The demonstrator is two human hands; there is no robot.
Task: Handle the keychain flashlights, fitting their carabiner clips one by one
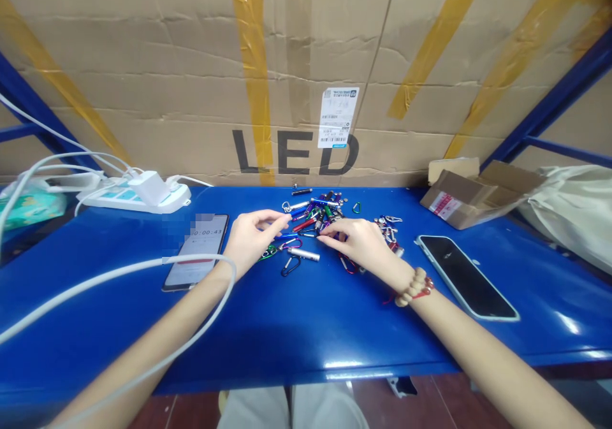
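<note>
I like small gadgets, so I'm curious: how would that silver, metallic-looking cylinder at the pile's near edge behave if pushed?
Round and on its side, the silver cylinder would probably roll. The glossy blue tabletop might let it slide too. Its metallic sheen suggests stiffness.

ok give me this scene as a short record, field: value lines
surface: glossy blue tabletop
pile: multicoloured metal carabiners and small slim cylinders
left hand: at the pile's left side, hold unclear
right hand: over the pile, hold unclear
right wrist: tan beaded bracelet
left: black-edged phone showing timer digits
right: black-screened phone in pale-blue case
behind: brown cardboard printed LED
</note>
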